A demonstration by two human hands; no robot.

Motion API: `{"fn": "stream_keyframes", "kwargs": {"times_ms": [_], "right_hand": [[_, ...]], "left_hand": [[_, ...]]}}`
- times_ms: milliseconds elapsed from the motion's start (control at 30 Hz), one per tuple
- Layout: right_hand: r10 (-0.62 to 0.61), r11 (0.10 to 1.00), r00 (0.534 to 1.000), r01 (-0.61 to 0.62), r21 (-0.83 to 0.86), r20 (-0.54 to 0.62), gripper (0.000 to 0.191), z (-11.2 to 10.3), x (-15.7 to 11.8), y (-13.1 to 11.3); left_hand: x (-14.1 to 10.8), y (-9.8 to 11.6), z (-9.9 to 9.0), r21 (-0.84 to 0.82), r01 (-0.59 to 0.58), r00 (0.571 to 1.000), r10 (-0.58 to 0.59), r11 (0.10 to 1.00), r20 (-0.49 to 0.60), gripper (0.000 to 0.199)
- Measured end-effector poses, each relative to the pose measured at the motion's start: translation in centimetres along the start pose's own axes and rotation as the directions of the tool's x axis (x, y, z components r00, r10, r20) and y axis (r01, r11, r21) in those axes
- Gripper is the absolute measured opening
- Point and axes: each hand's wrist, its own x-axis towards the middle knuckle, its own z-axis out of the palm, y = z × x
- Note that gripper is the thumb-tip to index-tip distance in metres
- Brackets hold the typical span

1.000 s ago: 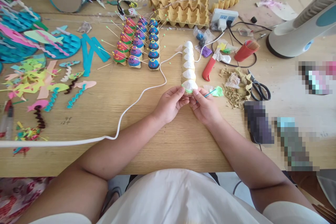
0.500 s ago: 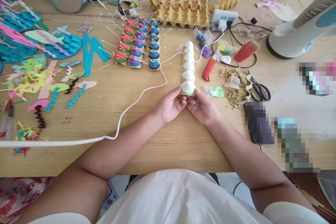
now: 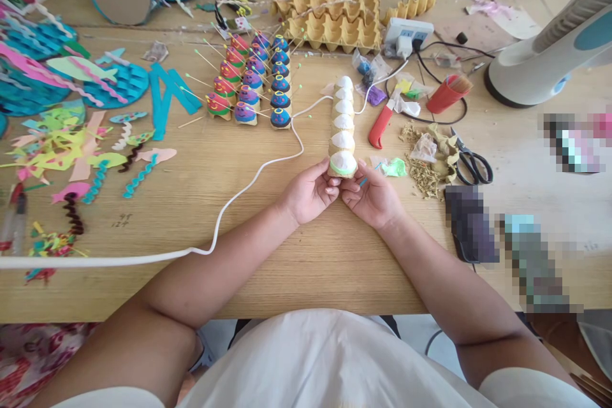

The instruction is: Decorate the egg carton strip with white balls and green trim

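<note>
A strip of egg carton [image 3: 343, 121] lies lengthwise in front of me, its row of bumps capped in white clay. Pale green clay [image 3: 342, 171] rings the bottom of the nearest bump. My left hand [image 3: 310, 194] grips the near end, thumb on the left side and fingers curled beneath. At the right corner of that end is my right hand [image 3: 373, 196], its curled fingers touching the strip. A thin blue stick [image 3: 364, 181] shows between its thumb and fingers; its lower end is hidden. Just beyond lies a lump of green clay [image 3: 394, 167] on clear wrapping.
Painted carton caterpillars [image 3: 248, 80] with pin-like feelers stand left of the strip. A white cable [image 3: 258, 173] crosses the table. To the right are a red cutter [image 3: 381, 126], scissors [image 3: 473, 162], a red cup [image 3: 448, 94] and a fan base [image 3: 521, 83]. Egg trays [image 3: 335, 13] sit behind.
The near end of the strip has tipped slightly toward me. My right thumb has shifted a little right, off its edge. The left hand has barely moved.
</note>
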Motion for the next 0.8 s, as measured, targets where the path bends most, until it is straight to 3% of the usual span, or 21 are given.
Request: {"fn": "stream_keyframes", "kwargs": {"times_ms": [167,433,600,700,800], "right_hand": [[-0.008,1.0,1.0,0.008,-0.019,-0.027,0.034,0.07,0.02,0.09],[-0.073,0.995,0.997,0.075,-0.071,0.037,0.036,0.07,0.18,0.59],[-0.144,0.986,0.99,0.143,-0.091,-0.005,0.035,0.07,0.33,0.6],[-0.159,0.982,0.987,0.159,-0.101,0.016,0.037,0.14,0.3,0.56],[-0.179,0.97,0.983,0.182,-0.164,0.036,0.036,0.23,0.15,0.64]], "left_hand": [[-0.03,0.03,0.02,0.001,0.002,1.0,-0.002,1.0,-0.002,0.014],[0.06,0.07,0.18,-0.038,-0.025,0.999,0.024,0.999,-0.045,0.025],[-0.05,-0.19,0.03,0.053,-0.068,0.998,0.068,0.996,0.003,0.024],[-0.17,-0.4,0.04,0.125,-0.13,0.991,0.124,0.984,0.057,0.014],[-0.23,-0.48,0.19,0.163,-0.173,0.985,0.168,0.971,0.041,0.013]]}}
